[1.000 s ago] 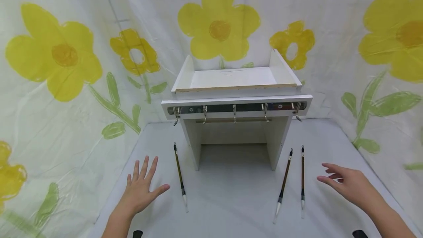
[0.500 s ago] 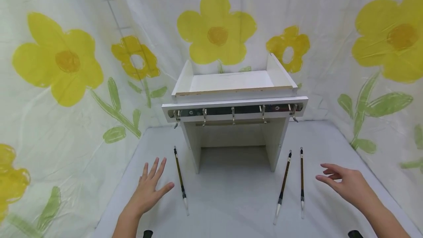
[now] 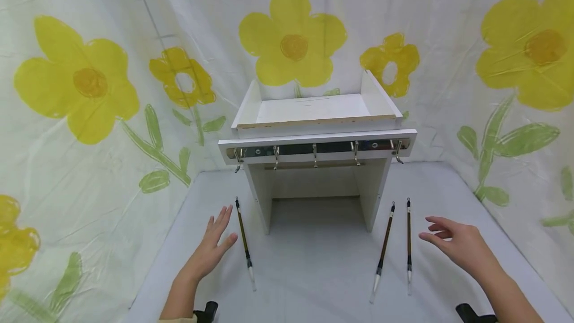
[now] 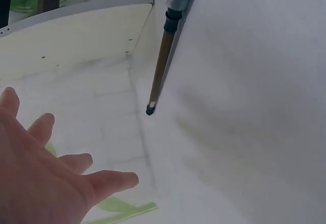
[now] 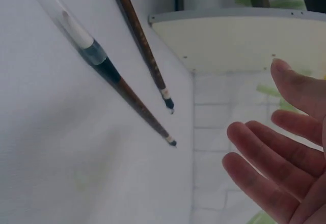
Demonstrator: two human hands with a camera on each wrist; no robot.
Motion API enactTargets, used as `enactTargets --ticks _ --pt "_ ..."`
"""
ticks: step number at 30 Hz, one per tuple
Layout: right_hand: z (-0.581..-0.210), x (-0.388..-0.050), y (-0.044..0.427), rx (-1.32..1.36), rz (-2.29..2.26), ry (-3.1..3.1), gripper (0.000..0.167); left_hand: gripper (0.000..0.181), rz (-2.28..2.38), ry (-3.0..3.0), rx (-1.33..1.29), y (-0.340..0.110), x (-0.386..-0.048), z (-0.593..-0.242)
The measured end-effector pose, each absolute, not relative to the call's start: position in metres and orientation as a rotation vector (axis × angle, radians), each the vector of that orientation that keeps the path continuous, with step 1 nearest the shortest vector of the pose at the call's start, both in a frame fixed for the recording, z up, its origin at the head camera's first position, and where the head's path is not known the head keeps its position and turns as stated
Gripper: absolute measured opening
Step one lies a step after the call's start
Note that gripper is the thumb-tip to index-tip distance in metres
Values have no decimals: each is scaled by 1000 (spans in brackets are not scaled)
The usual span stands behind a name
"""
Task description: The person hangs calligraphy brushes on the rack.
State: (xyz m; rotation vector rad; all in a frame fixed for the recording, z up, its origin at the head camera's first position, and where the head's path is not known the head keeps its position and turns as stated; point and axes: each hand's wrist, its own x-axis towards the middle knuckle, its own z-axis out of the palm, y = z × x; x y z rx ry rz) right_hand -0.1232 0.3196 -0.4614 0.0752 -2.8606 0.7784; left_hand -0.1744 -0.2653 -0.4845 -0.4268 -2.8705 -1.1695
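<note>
Three brushes with clear tip caps and a small hanging loop lie on the white table. One brush [image 3: 243,236] lies left of the white shelf; my left hand [image 3: 210,251] hovers just left of it, fingers spread and holding nothing. In the left wrist view that same brush [image 4: 162,63] is seen beyond the left hand [image 4: 46,178]. On the right lie a slanted brush [image 3: 385,243] and a straighter brush [image 3: 409,238]. My right hand [image 3: 462,244] hovers right of them, fingers loosely bent and holding nothing, also visible in the right wrist view.
A white wooden shelf [image 3: 314,113] stands at the back middle. Along its front runs a metal rail [image 3: 296,149] with several hooks. A flower-painted sheet [image 3: 107,173] hangs behind and at both sides of the table [image 3: 314,268].
My left hand has moved right and slightly up, closer to the left brush. The right hand has shifted a little left, towards the right-hand brushes. The brushes lie as before.
</note>
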Motion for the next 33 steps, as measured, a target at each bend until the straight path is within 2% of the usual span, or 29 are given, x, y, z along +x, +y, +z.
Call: enactTargets --ticks 5,19,27,33 --pt "-463 -123 319 61 798 -2858 57 70 -1302 -2828 -435 -262 -176 -486" --pt "-467 -125 313 -37 823 -2839 68 61 -1506 -2792 -439 -247 -192 -488" --pt "-474 -129 314 -86 867 -2777 61 59 -1698 -2685 -552 -237 -200 -489" --pt "-478 -133 313 -176 975 -2840 73 54 -1807 -2655 -540 -228 -212 -485"
